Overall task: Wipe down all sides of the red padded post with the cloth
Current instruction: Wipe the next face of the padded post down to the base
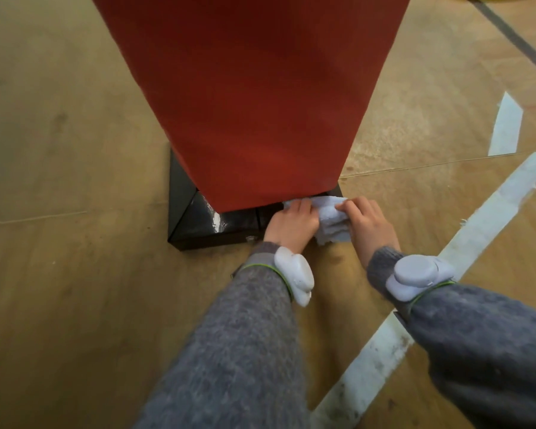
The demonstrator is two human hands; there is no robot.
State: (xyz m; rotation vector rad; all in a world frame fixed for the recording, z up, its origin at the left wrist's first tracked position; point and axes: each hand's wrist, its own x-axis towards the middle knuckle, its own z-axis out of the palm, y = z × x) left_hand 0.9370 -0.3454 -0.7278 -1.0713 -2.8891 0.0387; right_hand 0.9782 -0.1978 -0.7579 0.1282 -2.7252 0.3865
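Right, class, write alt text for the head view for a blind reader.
A left hand and a right hand grip a pale blue cloth at the bottom edge of a red padded post, over its black base.

The red padded post [251,103] is covered in a matt, finely grained skin, the black base [195,227] is finished glossy and reflective, the cloth [334,226] is noted as soft, crumpled pale fabric, the floor [75,150] is laid in smooth, scuffed wood, and the sleeves [245,351] are knitted in fuzzy grey yarn.
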